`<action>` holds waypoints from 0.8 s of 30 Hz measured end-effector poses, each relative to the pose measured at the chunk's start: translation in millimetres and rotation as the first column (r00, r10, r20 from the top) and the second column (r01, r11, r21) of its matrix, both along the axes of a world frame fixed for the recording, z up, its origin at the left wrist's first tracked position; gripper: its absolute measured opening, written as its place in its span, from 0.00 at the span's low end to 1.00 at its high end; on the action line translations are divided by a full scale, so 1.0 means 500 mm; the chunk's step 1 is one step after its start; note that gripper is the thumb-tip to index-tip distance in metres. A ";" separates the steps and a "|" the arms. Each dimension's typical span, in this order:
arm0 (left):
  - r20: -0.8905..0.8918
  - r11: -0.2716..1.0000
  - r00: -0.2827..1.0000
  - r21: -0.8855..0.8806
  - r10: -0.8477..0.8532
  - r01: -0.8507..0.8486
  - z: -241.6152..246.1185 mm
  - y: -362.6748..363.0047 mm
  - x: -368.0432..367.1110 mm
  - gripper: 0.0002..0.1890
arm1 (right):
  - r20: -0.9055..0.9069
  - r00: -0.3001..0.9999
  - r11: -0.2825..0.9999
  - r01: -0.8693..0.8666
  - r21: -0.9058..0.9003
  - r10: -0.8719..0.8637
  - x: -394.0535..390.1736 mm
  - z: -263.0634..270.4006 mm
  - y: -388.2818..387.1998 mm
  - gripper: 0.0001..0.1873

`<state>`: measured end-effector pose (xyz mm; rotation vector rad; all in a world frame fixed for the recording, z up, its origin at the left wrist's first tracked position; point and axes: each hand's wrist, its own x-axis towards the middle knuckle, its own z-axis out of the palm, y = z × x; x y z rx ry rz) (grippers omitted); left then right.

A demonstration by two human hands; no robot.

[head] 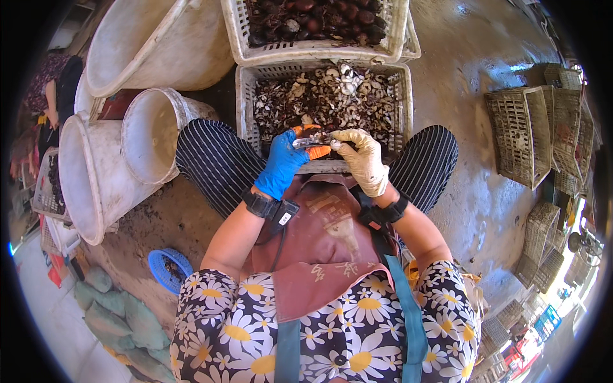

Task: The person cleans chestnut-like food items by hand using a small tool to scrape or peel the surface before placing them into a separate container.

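My left hand (282, 160) wears a blue glove with orange covers on the fingertips. Its fingers are closed on a metal-bladed hand tool (306, 142), whose exact kind is partly hidden. My right hand (364, 160), in a cream glove, pinches a small whitish piece (335, 144) against the tool's end. Both hands meet above the near edge of a white plastic crate (242, 103). Inside it lie dark peelings (280, 107) mixed with pale scraps, and a cluster of whiter pieces (349, 80) sits toward the back.
Beyond stands another crate (234, 28) of dark reddish-brown, round corms (335, 14), apparently water chestnuts. Large white buckets (153, 134) lie tipped at left, near a blue basket (170, 270) and green sacks (115, 311). Stacked crates (519, 136) stand at right. Another person (52, 91) is at far left.
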<state>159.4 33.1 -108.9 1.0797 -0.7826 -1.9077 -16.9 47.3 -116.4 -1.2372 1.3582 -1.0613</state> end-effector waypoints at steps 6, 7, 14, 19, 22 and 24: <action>0.162 0.996 0.982 0.022 -0.092 0.089 0.025 0.010 -0.009 0.18 | 0.064 0.979 0.962 0.178 0.208 -0.195 -0.085 -0.103 -0.030 0.03; 0.168 0.996 0.982 0.007 -0.085 0.085 0.024 0.009 -0.010 0.18 | 0.173 0.950 0.939 0.207 0.275 -0.261 -0.088 -0.100 -0.030 0.03; 0.166 0.998 0.986 -0.047 -0.029 0.037 -0.003 0.003 0.000 0.19 | -0.026 1.000 1.000 -0.013 -0.023 0.012 0.001 -0.001 0.002 0.08; 0.157 0.995 0.985 0.074 -0.075 0.064 0.016 0.013 -0.010 0.21 | -0.051 0.991 0.988 0.128 0.089 -0.124 -0.074 -0.135 -0.022 0.05; 0.144 0.997 0.988 0.063 -0.053 0.044 0.021 0.004 -0.004 0.21 | 0.161 0.963 0.949 0.168 0.267 -0.216 -0.093 -0.121 -0.026 0.06; 0.170 0.998 0.984 -0.005 -0.055 0.057 0.009 0.002 -0.001 0.21 | 0.204 0.965 0.967 0.121 0.224 -0.168 -0.049 -0.056 -0.030 0.06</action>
